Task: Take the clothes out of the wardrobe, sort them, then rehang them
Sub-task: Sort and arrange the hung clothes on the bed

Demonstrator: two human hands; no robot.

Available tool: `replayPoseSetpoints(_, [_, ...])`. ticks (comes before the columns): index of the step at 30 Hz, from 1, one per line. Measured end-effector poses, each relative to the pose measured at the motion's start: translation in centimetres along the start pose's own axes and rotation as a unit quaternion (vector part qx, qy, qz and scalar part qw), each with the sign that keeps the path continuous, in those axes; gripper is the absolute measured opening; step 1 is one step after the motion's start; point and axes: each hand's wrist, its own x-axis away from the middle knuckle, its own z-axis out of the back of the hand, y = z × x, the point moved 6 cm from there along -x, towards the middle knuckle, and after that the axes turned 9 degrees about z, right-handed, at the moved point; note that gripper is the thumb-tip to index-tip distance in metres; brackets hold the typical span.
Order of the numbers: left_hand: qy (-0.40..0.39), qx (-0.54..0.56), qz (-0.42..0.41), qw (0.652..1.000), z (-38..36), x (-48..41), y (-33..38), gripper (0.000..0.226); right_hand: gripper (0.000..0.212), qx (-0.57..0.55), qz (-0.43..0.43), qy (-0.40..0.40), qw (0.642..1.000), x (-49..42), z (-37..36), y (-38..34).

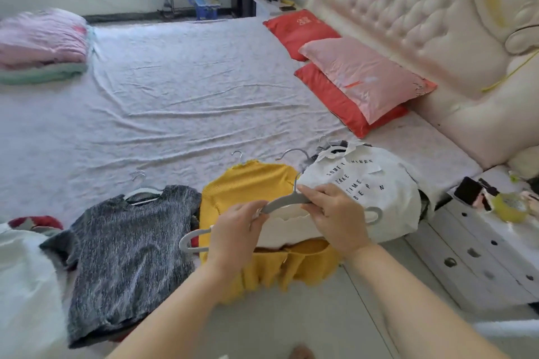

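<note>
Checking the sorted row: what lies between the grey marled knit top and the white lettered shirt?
A yellow ribbed knit top lies between them, as the head view shows.

- Soft, bright daylight fills my room, strongest from 11 o'clock.
- My left hand (233, 230) and right hand (335, 216) cast only faint shadows.
- Wide-angle bending warps the headboard (408, 9) at 2 o'clock; the folded pile (40, 44) at 9 o'clock is blurred.

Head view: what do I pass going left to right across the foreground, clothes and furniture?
White cloth → grey top → yellow top → printed white shirt → white drawers.
</note>
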Motion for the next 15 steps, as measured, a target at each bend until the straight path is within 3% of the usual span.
replayPoseSetpoints(7, [0.055,-0.016,0.067,0.996,-1.3,-5.4,0.9,0.028,0.038,-0.081,0.036,-0.037,0.995,-6.4,-3.6,4.4])
replayPoseSetpoints(15, [0.059,-0.013,0.091,0.994,-2.3,-14.7,-1.7,0.028,0.036,-0.111,0.032,-0.081,0.99,-13.2,-10.4,7.7])
